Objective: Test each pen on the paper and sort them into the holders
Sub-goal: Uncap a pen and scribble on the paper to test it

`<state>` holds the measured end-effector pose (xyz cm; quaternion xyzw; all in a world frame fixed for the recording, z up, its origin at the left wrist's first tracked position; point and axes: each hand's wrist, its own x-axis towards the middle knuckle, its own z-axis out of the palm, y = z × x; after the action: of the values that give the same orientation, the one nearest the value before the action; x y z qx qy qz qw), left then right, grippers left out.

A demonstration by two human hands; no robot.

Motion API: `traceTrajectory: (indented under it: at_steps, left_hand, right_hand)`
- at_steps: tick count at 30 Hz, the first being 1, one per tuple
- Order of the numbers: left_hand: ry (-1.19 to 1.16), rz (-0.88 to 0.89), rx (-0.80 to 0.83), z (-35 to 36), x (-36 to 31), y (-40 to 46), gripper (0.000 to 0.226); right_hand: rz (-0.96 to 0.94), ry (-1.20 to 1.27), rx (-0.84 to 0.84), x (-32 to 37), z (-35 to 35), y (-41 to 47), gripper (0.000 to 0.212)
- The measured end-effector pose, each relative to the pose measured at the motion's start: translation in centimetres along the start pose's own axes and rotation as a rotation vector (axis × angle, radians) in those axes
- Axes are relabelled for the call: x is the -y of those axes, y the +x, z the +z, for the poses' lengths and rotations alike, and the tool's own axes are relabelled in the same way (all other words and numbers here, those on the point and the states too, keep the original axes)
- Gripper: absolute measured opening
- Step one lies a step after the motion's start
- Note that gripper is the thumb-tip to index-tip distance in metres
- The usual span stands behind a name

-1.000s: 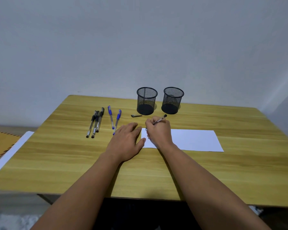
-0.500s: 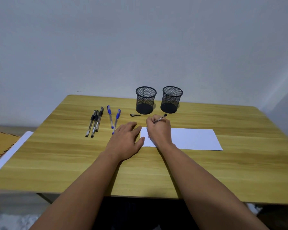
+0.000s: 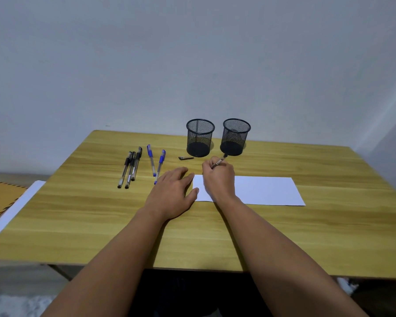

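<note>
My right hand [image 3: 218,179] grips a black pen [image 3: 220,160] in a writing hold over the left end of the white paper [image 3: 265,191]; the pen's tip is hidden behind my fingers. My left hand [image 3: 173,193] lies flat on the table, its fingers touching the paper's left edge. Two black mesh holders stand behind the paper, the left holder [image 3: 200,137] and the right holder [image 3: 236,136], both showing no pens. A black pen cap [image 3: 186,158] lies near the left holder. Three black pens [image 3: 130,169] and two blue pens [image 3: 155,162] lie further left.
The wooden table [image 3: 329,236] ends at a grey wall behind the holders. To the left, below the table edge, sit a white board [image 3: 14,207] and an orange mat [image 3: 0,197].
My right hand with the pen has shifted very slightly on the paper. My left hand stays in place.
</note>
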<state>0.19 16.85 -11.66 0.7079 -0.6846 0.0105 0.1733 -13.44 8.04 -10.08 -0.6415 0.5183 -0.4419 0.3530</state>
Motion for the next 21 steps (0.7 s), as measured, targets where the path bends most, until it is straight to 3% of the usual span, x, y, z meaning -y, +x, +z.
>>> traceTrajectory:
  at_steps: [6, 16, 18, 21]
  left_hand:
    - [-0.017, -0.01, 0.015, -0.4, -0.3, 0.0, 0.06]
    - [0.019, 0.01, 0.043, -0.3, -0.2, 0.1, 0.067]
    - [0.018, 0.006, 0.044, -0.4, -0.2, 0.0, 0.065]
    - [0.011, 0.011, 0.047, -0.7, -0.5, 0.0, 0.065]
  right_hand:
    - [0.159, 0.136, -0.021, 0.5, -1.1, 0.4, 0.038]
    - [0.043, 0.033, 0.024, 0.6, -0.7, -0.4, 0.047]
    - [0.089, 0.052, -0.003, 0.8, -0.7, -0.5, 0.044]
    - [0.266, 0.271, -0.025, 1.6, -1.6, 0.4, 0.036]
